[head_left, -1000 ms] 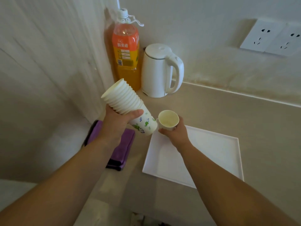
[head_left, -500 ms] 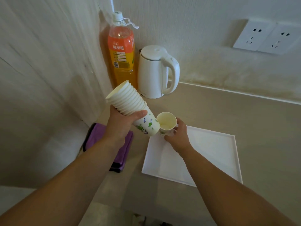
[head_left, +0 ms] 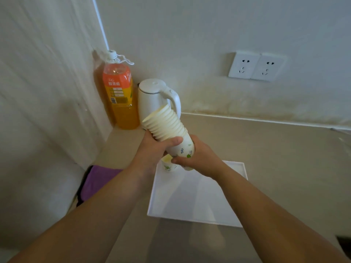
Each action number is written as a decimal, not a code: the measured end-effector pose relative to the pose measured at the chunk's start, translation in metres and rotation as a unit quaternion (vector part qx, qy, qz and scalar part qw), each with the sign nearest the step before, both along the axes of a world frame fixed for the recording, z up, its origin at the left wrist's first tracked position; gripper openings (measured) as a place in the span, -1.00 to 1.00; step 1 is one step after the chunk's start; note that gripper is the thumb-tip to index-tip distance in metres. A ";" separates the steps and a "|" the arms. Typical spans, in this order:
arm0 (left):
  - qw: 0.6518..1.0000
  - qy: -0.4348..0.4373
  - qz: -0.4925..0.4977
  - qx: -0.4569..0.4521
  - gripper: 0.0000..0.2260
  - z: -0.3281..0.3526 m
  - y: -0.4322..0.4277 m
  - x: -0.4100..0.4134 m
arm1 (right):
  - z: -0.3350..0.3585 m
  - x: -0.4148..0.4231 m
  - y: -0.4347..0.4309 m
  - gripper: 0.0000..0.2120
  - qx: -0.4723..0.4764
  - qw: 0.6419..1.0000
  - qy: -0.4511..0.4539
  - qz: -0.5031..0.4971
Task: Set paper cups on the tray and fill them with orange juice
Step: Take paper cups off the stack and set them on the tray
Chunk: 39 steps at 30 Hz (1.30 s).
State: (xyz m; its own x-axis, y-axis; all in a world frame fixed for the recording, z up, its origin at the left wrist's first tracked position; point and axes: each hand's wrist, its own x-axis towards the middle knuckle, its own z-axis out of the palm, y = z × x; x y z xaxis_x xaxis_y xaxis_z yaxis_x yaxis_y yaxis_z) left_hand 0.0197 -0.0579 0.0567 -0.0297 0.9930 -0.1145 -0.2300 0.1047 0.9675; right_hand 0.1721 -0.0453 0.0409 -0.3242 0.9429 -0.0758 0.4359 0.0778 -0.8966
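Both hands work a tilted stack of paper cups [head_left: 167,128] above the far-left corner of the white tray [head_left: 197,198]. Left hand [head_left: 152,149] wraps the stack's middle, right hand [head_left: 195,158] closes around the bottom printed cup. One single cup [head_left: 168,165] stands on the tray under the hands, half hidden. Risks: pulling may free two nested cups at once, or the hands knock the light standing cup over. Cups are thin ribbed-rim paper, leaf print; tray is flat, smooth, shallow-rimmed. Capped juice bottle [head_left: 121,95] stands far left beside the white kettle [head_left: 155,99].
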 end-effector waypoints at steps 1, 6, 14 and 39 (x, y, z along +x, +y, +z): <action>1.000 -0.005 0.010 -0.001 -0.46 0.002 -0.001 0.004 | 0.001 0.003 -0.002 -0.34 0.009 1.000 -0.014 -0.012; 0.995 -0.059 0.073 -0.033 -0.54 0.011 0.004 0.017 | -0.005 0.020 -0.012 -0.31 0.051 0.995 -0.059 -0.061; 0.973 -0.146 0.154 -0.089 -0.81 0.022 0.015 -0.008 | -0.042 0.062 -0.019 -0.28 -0.120 0.970 0.139 -0.159; 0.975 -0.115 0.171 -0.080 -0.74 -0.020 -0.001 -0.037 | -0.120 0.020 0.016 -0.35 -0.070 0.974 0.054 -0.208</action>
State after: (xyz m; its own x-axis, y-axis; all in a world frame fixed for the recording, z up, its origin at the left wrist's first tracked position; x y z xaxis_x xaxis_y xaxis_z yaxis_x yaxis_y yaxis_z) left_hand -0.0175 -0.0590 0.0370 -0.3116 0.8983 -0.3097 -0.4862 0.1293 0.8642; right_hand 0.1922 -0.0297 -0.0789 0.0704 0.9771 -0.2008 0.3068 -0.2127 -0.9277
